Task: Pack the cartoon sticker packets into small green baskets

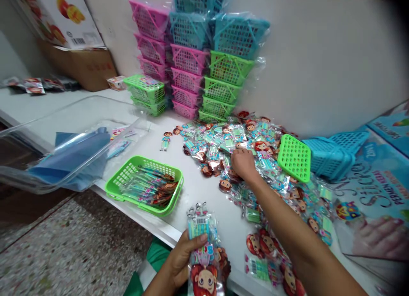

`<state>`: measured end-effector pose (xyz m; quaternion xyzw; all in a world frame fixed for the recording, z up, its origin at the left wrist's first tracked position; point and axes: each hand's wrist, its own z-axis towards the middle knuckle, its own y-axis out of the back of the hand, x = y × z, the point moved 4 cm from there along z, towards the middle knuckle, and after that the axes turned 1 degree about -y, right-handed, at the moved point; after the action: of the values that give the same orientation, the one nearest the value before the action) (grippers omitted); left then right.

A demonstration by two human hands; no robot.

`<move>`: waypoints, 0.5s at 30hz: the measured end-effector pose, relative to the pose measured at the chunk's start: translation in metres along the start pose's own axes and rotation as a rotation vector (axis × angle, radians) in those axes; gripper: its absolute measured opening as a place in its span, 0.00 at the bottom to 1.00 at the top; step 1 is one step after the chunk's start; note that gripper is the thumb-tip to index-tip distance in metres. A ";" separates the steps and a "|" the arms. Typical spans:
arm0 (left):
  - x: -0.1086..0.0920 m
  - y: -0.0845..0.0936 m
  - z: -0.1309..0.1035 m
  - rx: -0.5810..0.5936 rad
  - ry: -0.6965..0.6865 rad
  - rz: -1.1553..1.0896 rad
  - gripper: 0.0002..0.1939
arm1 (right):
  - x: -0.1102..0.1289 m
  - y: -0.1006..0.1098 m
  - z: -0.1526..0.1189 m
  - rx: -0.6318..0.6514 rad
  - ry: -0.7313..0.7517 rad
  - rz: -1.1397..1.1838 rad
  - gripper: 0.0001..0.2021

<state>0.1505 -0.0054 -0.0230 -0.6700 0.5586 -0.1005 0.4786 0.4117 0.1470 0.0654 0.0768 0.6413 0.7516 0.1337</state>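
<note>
My left hand (180, 259) is closed around a small bunch of doll-shaped candy packets (202, 255), held at the table's front edge with the thumb across the top packet. A red-haired character shows on that packet. My right hand (243, 163) reaches into the spread heap of similar packets (212, 153), its fingers curled down among them; whether it grips one is hidden. To the left of the heap stands a green basket (110, 189) with several packets lying in it in a row. One loose packet (165, 141) lies flat between the basket and the heap.
Wrapped pink baskets (190, 76), blue baskets (239, 36) and green baskets (223, 91) are stacked against the wall. An upturned green basket (294, 158) and nested blue baskets (329, 157) sit at right by a printed carton (377, 193). A clear plastic tub (73, 110) is at left.
</note>
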 end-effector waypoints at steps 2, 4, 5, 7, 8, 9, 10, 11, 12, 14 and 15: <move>-0.003 -0.001 0.002 -0.021 0.003 -0.001 0.14 | 0.000 0.007 -0.018 0.004 0.012 0.009 0.18; -0.005 -0.003 0.003 -0.036 0.000 -0.012 0.14 | 0.006 0.017 -0.047 0.020 0.027 0.039 0.18; -0.006 -0.005 0.004 -0.044 -0.009 -0.023 0.14 | 0.013 0.022 -0.067 0.028 0.048 0.074 0.18; -0.006 -0.007 0.007 -0.060 -0.043 -0.050 0.14 | 0.036 0.033 -0.115 0.029 0.143 0.195 0.19; -0.007 -0.007 0.008 -0.065 -0.064 -0.063 0.13 | 0.050 0.038 -0.141 0.004 0.205 0.255 0.19; -0.006 -0.007 0.009 -0.070 -0.084 -0.078 0.13 | 0.066 0.041 -0.167 -0.018 0.282 0.278 0.19; -0.005 -0.007 0.011 -0.078 -0.101 -0.095 0.12 | 0.081 0.043 -0.191 -0.043 0.368 0.284 0.19; -0.004 -0.007 0.012 -0.087 -0.112 -0.116 0.10 | 0.095 0.043 -0.212 -0.059 0.423 0.293 0.20; -0.002 -0.006 0.013 -0.096 -0.118 -0.139 0.09 | 0.105 0.042 -0.227 -0.080 0.437 0.296 0.21; 0.003 -0.004 0.015 -0.116 -0.128 -0.192 0.06 | 0.118 0.035 -0.244 -0.107 0.407 0.286 0.23; 0.005 -0.003 0.016 -0.117 -0.123 -0.221 0.05 | 0.121 0.032 -0.247 -0.118 0.376 0.278 0.23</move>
<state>0.1654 -0.0017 -0.0313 -0.7590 0.4558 -0.0787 0.4582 0.2226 -0.0548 0.0488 0.0152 0.5934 0.7999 -0.0884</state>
